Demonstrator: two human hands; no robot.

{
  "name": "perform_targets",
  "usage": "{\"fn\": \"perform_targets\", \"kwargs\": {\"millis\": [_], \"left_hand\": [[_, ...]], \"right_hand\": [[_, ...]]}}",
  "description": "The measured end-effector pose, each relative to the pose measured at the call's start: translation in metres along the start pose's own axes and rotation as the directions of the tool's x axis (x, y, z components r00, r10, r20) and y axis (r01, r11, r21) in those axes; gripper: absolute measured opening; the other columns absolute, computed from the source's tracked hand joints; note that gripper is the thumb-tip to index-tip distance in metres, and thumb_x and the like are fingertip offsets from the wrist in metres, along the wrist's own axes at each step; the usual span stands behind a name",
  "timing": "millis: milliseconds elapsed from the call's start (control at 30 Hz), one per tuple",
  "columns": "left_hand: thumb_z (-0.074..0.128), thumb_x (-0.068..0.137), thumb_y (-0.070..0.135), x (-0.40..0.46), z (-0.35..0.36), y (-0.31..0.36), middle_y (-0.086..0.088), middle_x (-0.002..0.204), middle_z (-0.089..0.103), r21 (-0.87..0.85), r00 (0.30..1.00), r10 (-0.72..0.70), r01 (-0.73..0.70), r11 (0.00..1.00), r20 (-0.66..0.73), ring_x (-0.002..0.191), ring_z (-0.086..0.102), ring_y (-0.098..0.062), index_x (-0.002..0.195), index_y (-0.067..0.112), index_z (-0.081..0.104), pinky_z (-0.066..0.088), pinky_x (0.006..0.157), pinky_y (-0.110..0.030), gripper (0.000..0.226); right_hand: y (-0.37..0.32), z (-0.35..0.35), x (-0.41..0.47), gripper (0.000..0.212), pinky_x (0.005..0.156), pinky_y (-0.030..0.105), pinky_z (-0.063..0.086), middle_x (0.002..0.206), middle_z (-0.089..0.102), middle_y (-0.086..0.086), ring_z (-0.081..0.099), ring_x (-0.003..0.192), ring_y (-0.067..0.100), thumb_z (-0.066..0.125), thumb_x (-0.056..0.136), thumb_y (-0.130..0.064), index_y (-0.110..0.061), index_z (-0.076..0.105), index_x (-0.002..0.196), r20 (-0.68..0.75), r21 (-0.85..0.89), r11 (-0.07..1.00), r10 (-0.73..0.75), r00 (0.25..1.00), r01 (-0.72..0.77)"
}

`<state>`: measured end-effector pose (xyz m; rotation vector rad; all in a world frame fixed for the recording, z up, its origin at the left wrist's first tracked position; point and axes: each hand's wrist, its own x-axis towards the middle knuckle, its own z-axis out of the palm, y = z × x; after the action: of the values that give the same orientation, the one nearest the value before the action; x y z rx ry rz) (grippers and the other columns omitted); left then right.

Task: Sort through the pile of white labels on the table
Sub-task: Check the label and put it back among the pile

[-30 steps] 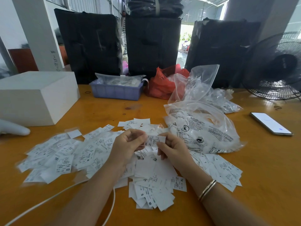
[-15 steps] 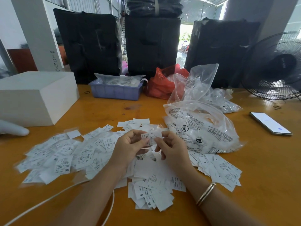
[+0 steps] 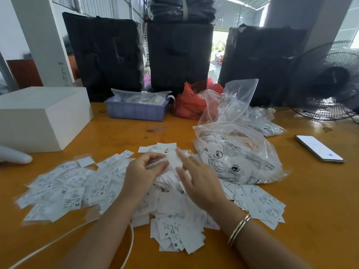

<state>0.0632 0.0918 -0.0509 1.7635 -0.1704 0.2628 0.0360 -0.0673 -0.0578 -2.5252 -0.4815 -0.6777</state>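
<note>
The wooden table [image 3: 320, 200] carries all items. Three black wrapped bundles [image 3: 104, 55] stand upright along its far edge, with a black fan [image 3: 330, 82] at the far right. A white box [image 3: 42, 117] sits at the left; its contents are not visible.

The pile of white labels [image 3: 81, 189] spreads across the near centre of the table, from the left side to just below the clear bags. Printed size marks XS, S, M and L are legible on several labels.

A large clear printed bag [image 3: 239, 158] lies right of centre, touching the pile's right edge, and holds white contents that cannot be identified. A second clear bag [image 3: 237, 100] stands open and upright behind it. A red plastic bag [image 3: 190, 101] sits beside that, contents unclear. A blue-violet tray [image 3: 138, 111] at the far centre holds a clear packet of printed white pieces.

A phone [image 3: 319, 148] lies face up at the right, well apart from the pile. A white cable [image 3: 58, 241] runs along the near left edge.

The left hand [image 3: 143, 171] is over the pile, fingers curled, thumb and fingers pinching a blurred white label [image 3: 173, 160]. The right hand [image 3: 198, 177] has its fingers extended and spread, touching the same label at its fingertips; a firm grip cannot be confirmed. A gold bangle [image 3: 239, 229] sits on the right wrist.
</note>
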Motion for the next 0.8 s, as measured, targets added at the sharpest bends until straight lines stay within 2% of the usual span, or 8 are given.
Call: {"fn": "perform_targets", "kwargs": {"millis": [100, 167, 267, 333, 400, 500, 667, 800], "left_hand": [[0.074, 0.080, 0.029, 0.005, -0.005, -0.005, 0.019, 0.091, 0.062, 0.096, 0.991, 0.027, -0.014, 0.995, -0.134, 0.087, 0.059, 0.002, 0.088, 0.042, 0.062, 0.044, 0.065, -0.014, 0.019], [0.072, 0.082, 0.029, 0.006, -0.006, -0.012, 0.018, 0.085, 0.059, 0.204, 0.981, 0.054, -0.015, 0.979, -0.184, 0.081, 0.055, 0.003, 0.094, 0.041, 0.060, 0.043, 0.060, -0.015, 0.021], [0.069, 0.084, 0.028, 0.008, -0.006, -0.018, 0.009, 0.081, 0.061, 0.379, 0.984, 0.067, 0.002, 0.926, -0.168, 0.073, 0.056, -0.006, 0.112, 0.031, 0.062, 0.052, 0.064, -0.029, 0.029], [0.067, 0.085, 0.030, 0.010, -0.007, -0.020, 0.003, 0.101, 0.063, 0.554, 0.985, 0.047, 0.056, 0.830, -0.169, 0.093, 0.057, -0.019, 0.122, 0.029, 0.060, 0.048, 0.084, -0.039, 0.038], [0.066, 0.085, 0.034, 0.012, -0.007, -0.021, -0.003, 0.126, 0.054, 0.712, 0.978, 0.062, 0.101, 0.694, -0.199, 0.116, 0.045, -0.027, 0.128, 0.030, 0.056, 0.036, 0.094, -0.045, 0.044], [0.065, 0.085, 0.035, 0.009, -0.005, -0.021, -0.004, 0.135, 0.044, 0.743, 0.968, 0.134, 0.069, 0.666, -0.210, 0.125, 0.034, -0.029, 0.123, 0.028, 0.059, 0.031, 0.097, -0.048, 0.040], [0.063, 0.086, 0.028, 0.003, 0.006, -0.023, 0.002, 0.127, 0.051, 0.724, 0.970, 0.223, -0.082, 0.685, -0.101, 0.122, 0.034, -0.024, 0.109, 0.029, 0.064, 0.028, 0.091, -0.039, 0.023], [0.063, 0.085, 0.024, -0.001, 0.013, -0.024, 0.005, 0.120, 0.056, 0.703, 0.953, 0.300, -0.196, 0.684, -0.026, 0.118, 0.035, -0.019, 0.098, 0.030, 0.067, 0.020, 0.085, -0.032, 0.015]], "right_hand": [[0.028, -0.019, 0.022, 0.039, 0.074, 0.021, 0.048, 0.114, 0.059, -0.004, 0.057, 0.079, 0.008, 0.035, 0.098, -0.036, -0.019, 0.057, 0.125, -0.302, 0.136, 0.975, 0.212, 0.929, -0.178], [0.055, -0.031, 0.036, 0.027, 0.075, 0.028, 0.051, 0.110, 0.061, 0.005, 0.058, 0.085, 0.015, 0.044, 0.097, -0.016, -0.011, 0.065, 0.113, -0.383, 0.170, 0.942, 0.333, 0.862, -0.289], [0.091, -0.043, 0.051, 0.030, 0.078, 0.034, 0.050, 0.113, 0.064, 0.007, 0.058, 0.093, 0.022, 0.043, 0.094, -0.007, -0.010, 0.067, 0.111, -0.343, 0.101, 0.880, 0.468, 0.814, -0.464], [0.107, -0.046, 0.059, 0.032, 0.076, 0.030, 0.046, 0.114, 0.065, 0.005, 0.060, 0.095, 0.021, 0.043, 0.092, -0.009, -0.012, 0.067, 0.113, -0.273, -0.016, 0.827, 0.537, 0.798, -0.561], [0.118, -0.047, 0.064, 0.026, 0.076, 0.028, 0.041, 0.116, 0.063, 0.007, 0.058, 0.098, 0.023, 0.050, 0.091, -0.015, -0.009, 0.066, 0.110, -0.145, -0.179, 0.776, 0.587, 0.797, -0.604], [0.120, -0.043, 0.063, 0.031, 0.074, 0.033, 0.044, 0.105, 0.063, 0.014, 0.056, 0.090, 0.028, 0.055, 0.093, -0.030, -0.002, 0.065, 0.099, 0.047, -0.357, 0.724, 0.646, 0.762, -0.591], [0.109, -0.038, 0.059, 0.015, 0.081, 0.040, 0.050, 0.081, 0.062, 0.009, 0.060, 0.087, 0.031, 0.056, 0.088, -0.019, -0.009, 0.064, 0.081, -0.072, -0.224, 0.714, 0.667, 0.742, -0.664], [0.110, -0.039, 0.056, 0.019, 0.086, 0.041, 0.048, 0.076, 0.062, 0.006, 0.058, 0.081, 0.028, 0.054, 0.089, -0.022, -0.011, 0.063, 0.077, -0.106, -0.083, 0.694, 0.708, 0.698, -0.716]]}}
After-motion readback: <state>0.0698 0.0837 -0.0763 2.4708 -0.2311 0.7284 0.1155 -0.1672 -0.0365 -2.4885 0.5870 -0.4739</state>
